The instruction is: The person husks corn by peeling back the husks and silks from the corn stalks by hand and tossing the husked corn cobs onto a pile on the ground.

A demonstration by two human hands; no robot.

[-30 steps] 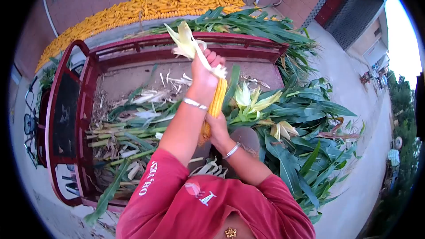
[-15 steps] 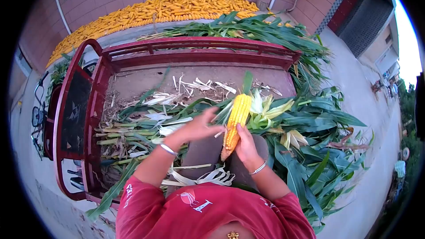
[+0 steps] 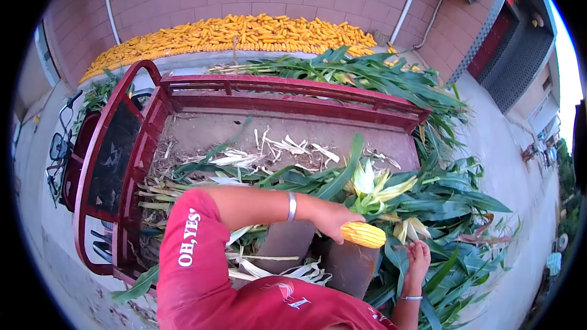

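My left hand [image 3: 333, 220] reaches across my body to the right, closed round the tail of a husked yellow corn cob [image 3: 363, 234]. The cob's kernels point to the right, above my knees. Beyond it, my right hand [image 3: 417, 263] is over green corn leaves [image 3: 440, 269], its fingers loosely bent and apart, with no cob in them. Pale, opened corn husks [image 3: 373, 186] stand among the leaves just above the cob. My left forearm covers part of the stalks behind it.
A red cart bed [image 3: 293, 85] surrounds the stalks and dry husk scraps [image 3: 293, 146]. Several husked cobs form a long pile [image 3: 244, 33] along the brick wall. More corn stalks [image 3: 367, 79] lie behind the cart. Concrete ground [image 3: 507, 165] extends on the right.
The cob has passed from my right hand to my left and swung from upright to sideways, further right. My right hand has moved right and down to the leaves. The view has tilted up.
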